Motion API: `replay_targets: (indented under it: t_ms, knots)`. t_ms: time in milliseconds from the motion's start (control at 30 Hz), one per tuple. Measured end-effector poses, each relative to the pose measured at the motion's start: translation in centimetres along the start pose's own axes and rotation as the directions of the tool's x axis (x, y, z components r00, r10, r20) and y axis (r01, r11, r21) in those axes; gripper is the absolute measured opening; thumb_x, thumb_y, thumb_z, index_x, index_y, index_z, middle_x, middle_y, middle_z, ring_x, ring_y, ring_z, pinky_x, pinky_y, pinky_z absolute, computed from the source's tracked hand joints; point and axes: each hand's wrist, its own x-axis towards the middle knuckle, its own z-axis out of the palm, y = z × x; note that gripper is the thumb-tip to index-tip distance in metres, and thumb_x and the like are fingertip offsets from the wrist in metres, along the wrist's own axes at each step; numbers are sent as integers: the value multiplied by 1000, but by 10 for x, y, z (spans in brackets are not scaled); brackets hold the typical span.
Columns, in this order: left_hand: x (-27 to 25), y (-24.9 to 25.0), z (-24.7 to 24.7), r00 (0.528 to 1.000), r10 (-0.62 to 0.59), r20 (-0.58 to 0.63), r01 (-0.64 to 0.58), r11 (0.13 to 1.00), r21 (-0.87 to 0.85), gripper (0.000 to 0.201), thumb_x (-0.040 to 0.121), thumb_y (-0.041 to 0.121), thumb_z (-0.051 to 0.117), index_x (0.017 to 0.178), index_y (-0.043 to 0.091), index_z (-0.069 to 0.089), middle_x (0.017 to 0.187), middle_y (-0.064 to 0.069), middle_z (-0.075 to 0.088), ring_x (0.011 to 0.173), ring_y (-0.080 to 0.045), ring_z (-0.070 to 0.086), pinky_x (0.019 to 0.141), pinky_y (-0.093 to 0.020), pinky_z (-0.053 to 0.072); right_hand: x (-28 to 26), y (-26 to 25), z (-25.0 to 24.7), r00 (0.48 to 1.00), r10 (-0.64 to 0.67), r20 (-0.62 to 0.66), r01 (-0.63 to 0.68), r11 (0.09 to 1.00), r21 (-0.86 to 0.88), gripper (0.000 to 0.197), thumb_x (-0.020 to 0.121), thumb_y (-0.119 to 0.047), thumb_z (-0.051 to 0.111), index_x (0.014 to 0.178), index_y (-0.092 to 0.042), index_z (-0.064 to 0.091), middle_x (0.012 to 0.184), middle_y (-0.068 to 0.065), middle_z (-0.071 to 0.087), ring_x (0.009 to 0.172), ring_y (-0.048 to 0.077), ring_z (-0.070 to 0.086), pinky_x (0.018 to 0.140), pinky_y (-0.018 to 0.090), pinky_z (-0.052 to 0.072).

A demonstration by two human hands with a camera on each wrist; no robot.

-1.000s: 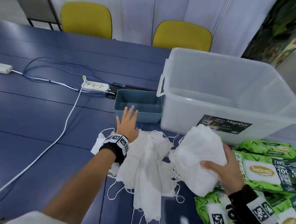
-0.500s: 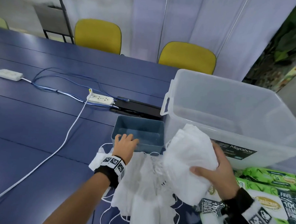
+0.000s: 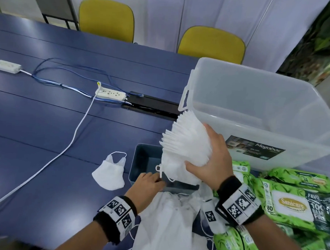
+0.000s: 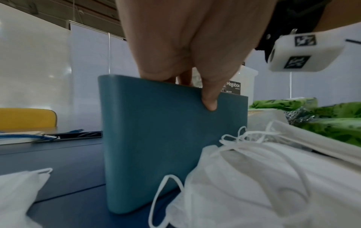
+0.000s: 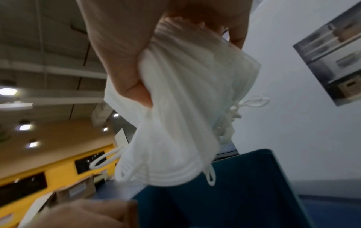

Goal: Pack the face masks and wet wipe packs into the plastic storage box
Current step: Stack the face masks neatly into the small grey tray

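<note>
Since a second ago, my left hand (image 3: 147, 183) pinches the blue bin's (image 4: 171, 138) near wall; my right hand (image 3: 212, 161) clasps the mask stack (image 3: 186, 147) above it: soft, light, slippery, needing a pinch across the folded edges.

Left hand (image 3: 147, 183) now grips the blue tray (image 4: 171, 138); mask stack (image 3: 186, 147) lowered over it.

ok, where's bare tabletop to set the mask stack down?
Free: blue tabletop left of the single mask, past the white cable. Crowded: near edge, where loose masks and wipe packs lie around the small blue bin. Right hand grips the mask stack.
</note>
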Motion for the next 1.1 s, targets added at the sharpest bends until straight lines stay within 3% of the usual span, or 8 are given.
replay_targets:
  t_ms: [167,267,367,467,567,767,967,1100]
  knots:
    - [-8,6,-11,991,82,-107,-91,992,-85,11,83,35,61,90,31,68,80,11,61,68,-9,56,74,-22,34,-2,2,11,985,-153,74,165,965,-204,103,50,-36,74,141,-27,26,113,7,47,98,26,50,86,43,48]
    - [-12,9,-21,998,63,1,-62,981,-186,49,96,57,31,116,24,61,98,7,67,87,-11,61,86,-21,38,-3,2,20,964,-221,149,256,922,-292,102,52,-42,76,140,-25,28,115,10,48,99,24,44,86,48,47]
    - [-8,14,-32,998,44,53,-25,948,-317,54,93,57,44,130,18,51,119,1,62,108,-17,57,91,-20,38,-10,1,32,926,-328,189,373,874,-311,96,57,-49,76,139,-26,32,115,5,44,99,24,44,84,43,44]
    - [-8,15,-29,994,-37,100,62,965,-257,43,93,48,47,122,17,55,121,1,60,114,-19,53,88,-20,34,-21,-2,45,912,-342,227,393,887,-243,99,54,-37,80,139,-28,31,115,2,42,96,29,53,86,44,44]
    - [-9,16,-30,998,-45,40,50,991,-127,42,83,53,43,100,21,65,100,5,69,95,-16,66,78,-20,49,-23,-3,48,927,-265,267,315,935,-164,97,57,-36,76,140,-22,30,115,5,51,99,23,50,89,38,40]
    - [-4,10,-15,999,-30,20,31,999,-25,32,80,47,44,86,25,67,85,7,71,81,-18,68,68,-31,56,-11,10,42,908,-33,417,88,990,-113,87,55,-33,82,132,-24,43,120,-3,50,110,15,47,89,31,40]
    - [-2,3,-7,996,-55,71,56,998,-9,35,81,42,37,73,33,70,64,12,67,55,-13,65,47,-25,47,6,24,47,815,18,580,95,982,-163,89,48,-48,74,129,-21,45,113,0,48,103,20,49,85,34,42]
    - [-2,-4,-7,996,-54,75,52,998,31,40,78,48,36,62,31,69,55,12,63,49,-12,61,46,-24,45,14,29,57,756,13,654,165,963,-211,97,43,-55,61,131,-19,44,116,2,47,104,23,49,89,39,44]
